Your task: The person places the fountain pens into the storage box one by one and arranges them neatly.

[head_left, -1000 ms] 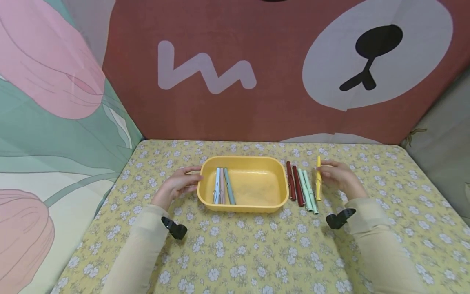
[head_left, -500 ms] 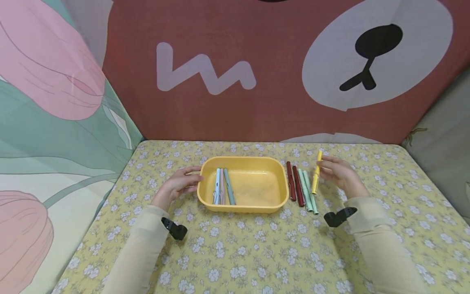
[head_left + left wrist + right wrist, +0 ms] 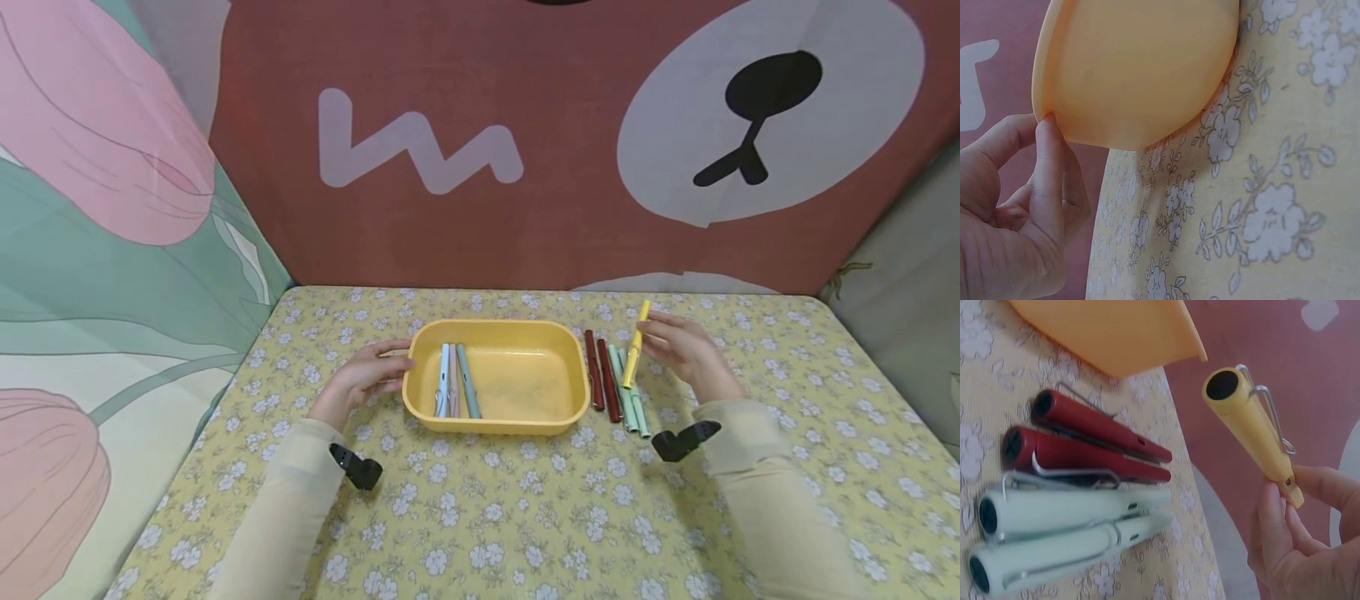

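Note:
My right hand [image 3: 688,352] pinches a yellow pen [image 3: 1250,434] between thumb and fingertips, raised and tilted above the table. The right wrist view shows its metal clip and black round end. At the left end of a yellow plastic tray [image 3: 495,427], my left hand [image 3: 363,377] pinches the rim. In the left wrist view the thumb and a finger [image 3: 1049,165] meet at that rim. Inside the tray's left half lie a light blue pen [image 3: 443,379], a pinkish pen [image 3: 453,383] and a grey-green pen [image 3: 468,379].
Between the tray and my right hand lie two dark red pens [image 3: 1094,450] and two mint green pens [image 3: 1072,509], side by side. A flowered cloth [image 3: 465,525] covers the table. Behind its far edge stands a brown printed backdrop [image 3: 465,242].
The yellow pen has been lifted from the table and carried left by my right hand, tilting over the mint green pens. My left hand and the tray have stayed put.

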`<action>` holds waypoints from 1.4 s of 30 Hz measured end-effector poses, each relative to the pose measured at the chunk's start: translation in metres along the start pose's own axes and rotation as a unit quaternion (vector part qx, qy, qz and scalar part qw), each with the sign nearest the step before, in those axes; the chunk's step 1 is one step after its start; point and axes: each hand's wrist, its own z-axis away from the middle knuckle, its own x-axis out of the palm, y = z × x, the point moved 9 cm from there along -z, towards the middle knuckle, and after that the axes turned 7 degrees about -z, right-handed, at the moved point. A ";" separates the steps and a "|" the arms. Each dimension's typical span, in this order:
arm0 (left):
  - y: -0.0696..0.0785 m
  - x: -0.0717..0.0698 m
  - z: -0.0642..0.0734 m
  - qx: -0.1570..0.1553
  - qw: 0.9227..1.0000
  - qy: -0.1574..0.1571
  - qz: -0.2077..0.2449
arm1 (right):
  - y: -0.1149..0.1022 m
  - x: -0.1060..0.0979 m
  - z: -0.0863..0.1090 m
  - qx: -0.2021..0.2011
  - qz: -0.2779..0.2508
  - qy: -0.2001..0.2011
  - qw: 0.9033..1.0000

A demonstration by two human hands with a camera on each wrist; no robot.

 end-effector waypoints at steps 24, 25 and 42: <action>0.001 0.001 0.000 0.008 1.000 -0.010 0.001 | -0.006 0.053 0.003 -0.030 -0.030 -0.021 0.999; 0.001 0.001 0.000 0.009 1.000 -0.010 0.001 | -0.006 0.055 0.003 -0.030 -0.024 -0.022 0.999; -0.001 0.001 0.000 0.003 1.000 -0.007 0.001 | 0.007 0.099 -0.004 -0.047 0.036 -0.038 0.998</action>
